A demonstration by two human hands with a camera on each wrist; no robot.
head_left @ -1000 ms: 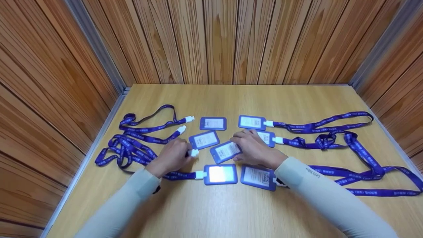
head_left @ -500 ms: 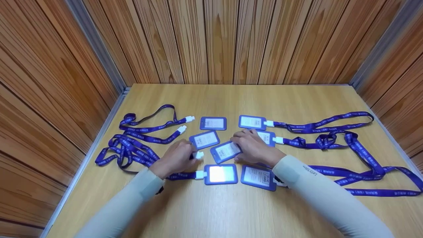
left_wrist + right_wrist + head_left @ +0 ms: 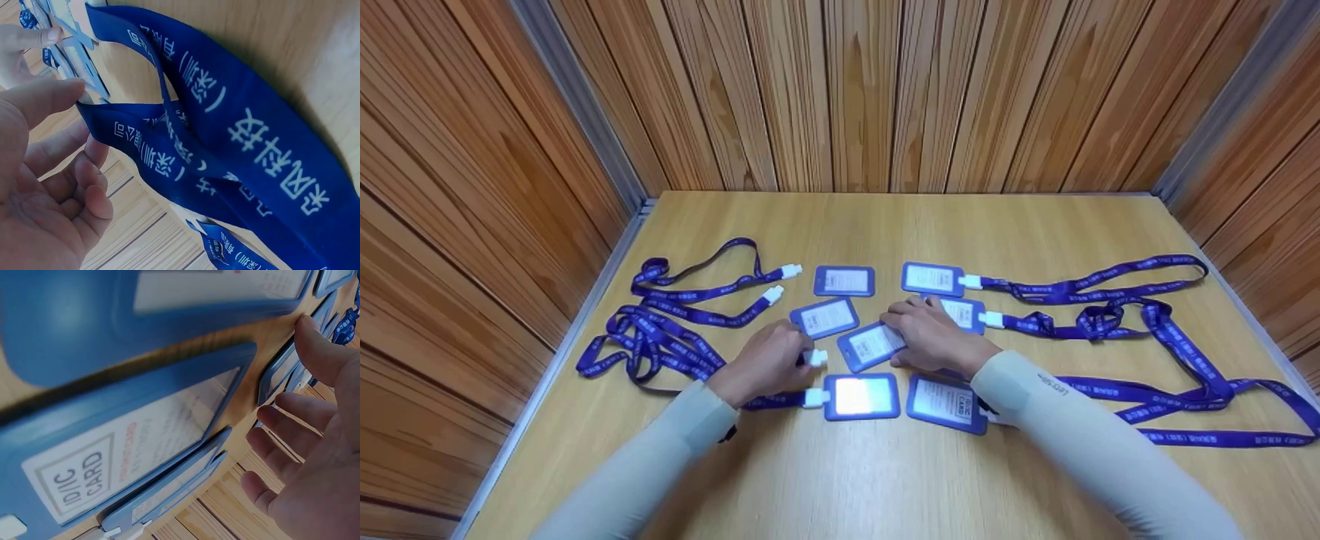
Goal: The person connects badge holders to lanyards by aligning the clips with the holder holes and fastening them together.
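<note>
My left hand [image 3: 769,356] pinches a dark blue printed lanyard [image 3: 135,152] near its end. The lanyard's white clip [image 3: 817,358] sticks out past the fingers to the right. My right hand [image 3: 930,334] grips the right end of a blue badge holder [image 3: 870,346], thumb on one edge and fingers on the other. That holder lies tilted, its left end pointing at the clip, with a small gap between them. In the right wrist view, the thumb and fingertips of the right hand [image 3: 309,439] meet the holder's edges.
Two loose badge holders, one upper [image 3: 844,281] and one lower [image 3: 823,318], lie beyond the hands. Two lanyards with bare clips [image 3: 772,295] lie at left. A clipped badge [image 3: 861,396] lies in front. Several clipped badges [image 3: 932,278] lie at right, straps spread rightward. Wooden walls [image 3: 862,97] enclose the table.
My left hand has moved right and slightly toward me, bringing the clip closer to the tilted badge holder. The right hand and its badge holder have stayed nearly still.
</note>
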